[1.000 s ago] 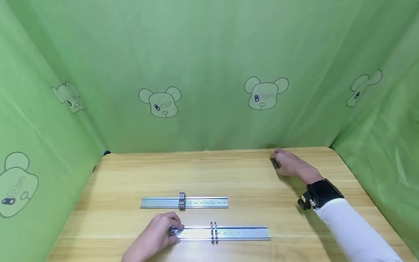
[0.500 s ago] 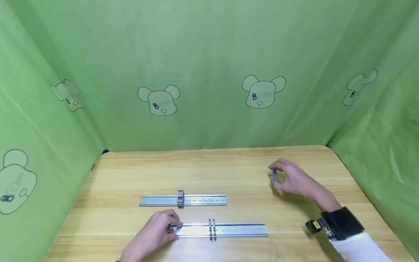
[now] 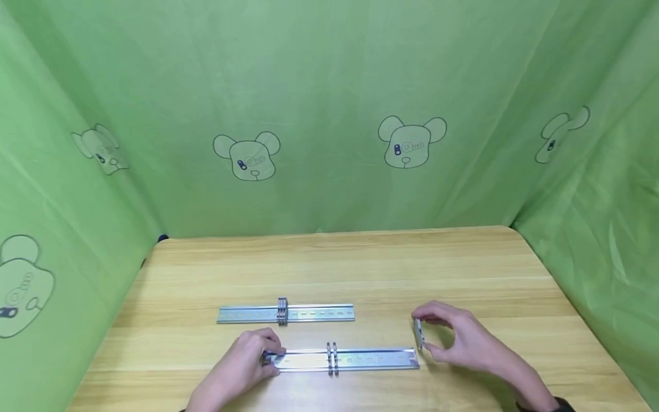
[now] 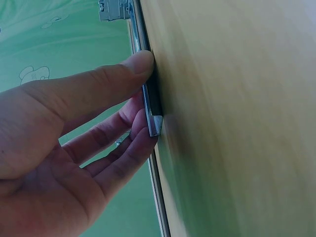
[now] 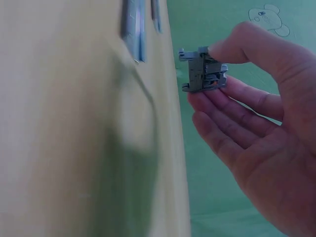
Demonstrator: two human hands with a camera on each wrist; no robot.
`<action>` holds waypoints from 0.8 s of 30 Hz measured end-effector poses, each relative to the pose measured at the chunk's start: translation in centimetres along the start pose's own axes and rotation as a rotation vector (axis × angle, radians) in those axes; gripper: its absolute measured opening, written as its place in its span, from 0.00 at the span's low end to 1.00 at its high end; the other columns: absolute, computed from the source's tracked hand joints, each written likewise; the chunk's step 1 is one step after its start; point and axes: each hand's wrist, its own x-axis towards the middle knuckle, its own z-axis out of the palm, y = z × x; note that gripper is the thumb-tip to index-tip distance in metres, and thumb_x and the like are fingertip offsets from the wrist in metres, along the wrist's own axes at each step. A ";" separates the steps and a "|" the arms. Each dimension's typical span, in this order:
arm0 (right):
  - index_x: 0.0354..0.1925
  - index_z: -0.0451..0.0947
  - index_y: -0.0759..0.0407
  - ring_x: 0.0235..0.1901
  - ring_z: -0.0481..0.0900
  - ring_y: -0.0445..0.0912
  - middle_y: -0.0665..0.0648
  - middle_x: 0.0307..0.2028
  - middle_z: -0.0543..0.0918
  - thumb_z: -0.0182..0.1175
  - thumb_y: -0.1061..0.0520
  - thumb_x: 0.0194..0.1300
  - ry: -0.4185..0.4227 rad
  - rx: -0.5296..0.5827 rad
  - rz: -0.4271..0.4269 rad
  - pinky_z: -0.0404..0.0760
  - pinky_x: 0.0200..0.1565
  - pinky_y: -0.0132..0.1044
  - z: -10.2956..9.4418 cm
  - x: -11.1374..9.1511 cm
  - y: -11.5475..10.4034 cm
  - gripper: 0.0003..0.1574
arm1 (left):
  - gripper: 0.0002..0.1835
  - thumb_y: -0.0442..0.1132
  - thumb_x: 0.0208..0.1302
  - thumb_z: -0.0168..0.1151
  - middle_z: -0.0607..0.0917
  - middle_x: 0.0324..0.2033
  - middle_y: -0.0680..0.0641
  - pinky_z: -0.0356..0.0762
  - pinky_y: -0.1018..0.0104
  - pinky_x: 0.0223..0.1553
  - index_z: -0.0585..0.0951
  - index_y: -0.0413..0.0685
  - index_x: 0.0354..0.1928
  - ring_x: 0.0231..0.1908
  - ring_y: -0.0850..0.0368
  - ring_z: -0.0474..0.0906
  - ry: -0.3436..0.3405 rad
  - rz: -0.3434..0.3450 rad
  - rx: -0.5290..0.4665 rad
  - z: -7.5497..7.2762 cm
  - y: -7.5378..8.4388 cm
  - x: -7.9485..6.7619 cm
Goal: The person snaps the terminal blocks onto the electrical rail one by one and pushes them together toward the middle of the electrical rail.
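My left hand [image 3: 242, 363] grips the left end of the near metal DIN rail [image 3: 376, 359]. In the left wrist view its thumb lies on one edge of the rail [image 4: 154, 123] and the fingers on the other. Two thin terminal blocks [image 3: 329, 359] stand across this rail near its middle, a small gap between them. At the rail's right end, my right hand [image 3: 465, 343] pinches a grey terminal block [image 3: 419, 333] between thumb and fingertips. The right wrist view shows that terminal block [image 5: 196, 71] side on, held above the table.
A second DIN rail [image 3: 247, 315] lies behind, parallel to the first, with several terminal blocks [image 3: 282, 312] packed together on it. The wooden table [image 3: 329, 263] is bordered at the back and sides by green cloth [image 3: 319, 189] with bear prints.
The right hand has come from the table's back right toward the near rail's right end, bringing the terminal block. The left hand has stayed on the rail.
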 end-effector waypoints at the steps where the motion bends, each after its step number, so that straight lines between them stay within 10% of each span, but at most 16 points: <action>1: 0.51 0.77 0.63 0.46 0.82 0.47 0.54 0.46 0.83 0.77 0.67 0.38 -0.004 0.009 -0.006 0.85 0.47 0.43 0.2 -0.4 -0.2 0.38 | 0.13 0.35 0.45 0.77 0.85 0.37 0.53 0.86 0.64 0.43 0.89 0.44 0.37 0.38 0.57 0.83 0.001 0.001 0.002 0.0 0.0 0.0; 16: 0.52 0.77 0.60 0.48 0.82 0.47 0.53 0.48 0.82 0.77 0.66 0.40 -0.034 0.065 -0.009 0.85 0.48 0.45 1.8 -2.5 -1.0 0.38 | 0.13 0.36 0.45 0.77 0.85 0.37 0.52 0.86 0.63 0.43 0.89 0.42 0.37 0.38 0.57 0.83 0.001 0.004 0.009 -0.2 0.1 0.0; 24: 0.52 0.77 0.58 0.48 0.81 0.46 0.50 0.48 0.82 0.77 0.64 0.38 -0.024 0.005 -0.014 0.79 0.54 0.28 1.9 -3.0 -0.8 0.38 | 0.14 0.36 0.44 0.77 0.86 0.37 0.52 0.86 0.64 0.43 0.89 0.42 0.36 0.38 0.56 0.83 0.001 0.006 0.017 -0.1 0.1 0.1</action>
